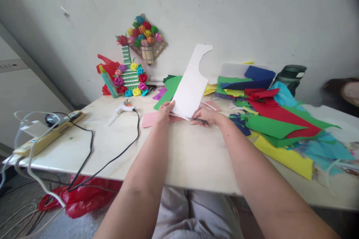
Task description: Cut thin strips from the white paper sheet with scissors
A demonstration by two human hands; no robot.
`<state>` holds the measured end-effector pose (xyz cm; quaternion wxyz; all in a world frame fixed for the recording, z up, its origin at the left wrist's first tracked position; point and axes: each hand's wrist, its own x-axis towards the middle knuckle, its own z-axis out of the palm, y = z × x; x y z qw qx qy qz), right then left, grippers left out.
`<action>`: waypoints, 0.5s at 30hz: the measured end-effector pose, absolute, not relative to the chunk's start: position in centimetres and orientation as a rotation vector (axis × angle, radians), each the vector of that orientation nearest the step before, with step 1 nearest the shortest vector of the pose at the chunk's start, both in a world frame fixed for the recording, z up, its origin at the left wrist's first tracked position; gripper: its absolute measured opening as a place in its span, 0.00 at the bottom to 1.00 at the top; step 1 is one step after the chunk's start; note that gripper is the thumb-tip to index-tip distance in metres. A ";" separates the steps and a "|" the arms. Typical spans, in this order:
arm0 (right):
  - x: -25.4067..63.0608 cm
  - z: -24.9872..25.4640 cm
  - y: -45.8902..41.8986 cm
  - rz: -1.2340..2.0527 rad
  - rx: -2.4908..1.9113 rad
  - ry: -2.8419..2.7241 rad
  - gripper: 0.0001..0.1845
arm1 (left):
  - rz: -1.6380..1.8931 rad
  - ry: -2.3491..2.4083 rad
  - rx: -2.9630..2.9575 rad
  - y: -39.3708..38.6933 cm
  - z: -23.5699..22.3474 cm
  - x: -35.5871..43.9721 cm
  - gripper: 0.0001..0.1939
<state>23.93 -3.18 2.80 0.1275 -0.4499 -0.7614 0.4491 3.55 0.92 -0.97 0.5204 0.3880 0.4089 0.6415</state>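
Note:
A white cut-out sheet (190, 86), stiff like card or foam board, is held up over the table with a rounded notch in its upper right side. My left hand (166, 111) is closed on its lower left corner, thumb on the front. At the lower right corner, my right hand (206, 117) is closed around black-handled scissors (200, 121); their blades are mostly hidden along the sheet's bottom edge. Beneath lie pink paper (150, 119) and a green sheet (171, 90).
A white glue gun (122, 109) with a black cord lies left, near a power strip (47, 134). Behind stand a paper-flower guitar (131, 76) and a glue bottle (109, 82). Coloured sheets (280, 125) pile up at right, before a dark green bottle (291, 76).

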 end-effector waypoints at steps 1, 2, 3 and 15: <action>23.8 2.8 -3.3 1.305 -1.315 -2.219 0.25 | 1.532 0.980 0.932 0.9 -1.0 3.6 0.17; 23.7 2.9 -3.3 1.299 -1.318 -2.226 0.25 | 1.530 0.978 0.937 0.8 -1.0 3.7 0.17; 23.7 2.9 -3.3 1.293 -1.317 -2.235 0.25 | 1.530 0.976 0.943 0.8 -0.9 3.7 0.17; 23.7 2.7 -2.9 1.188 -1.245 -2.296 0.25 | 1.562 0.971 0.968 0.9 -0.9 3.5 0.18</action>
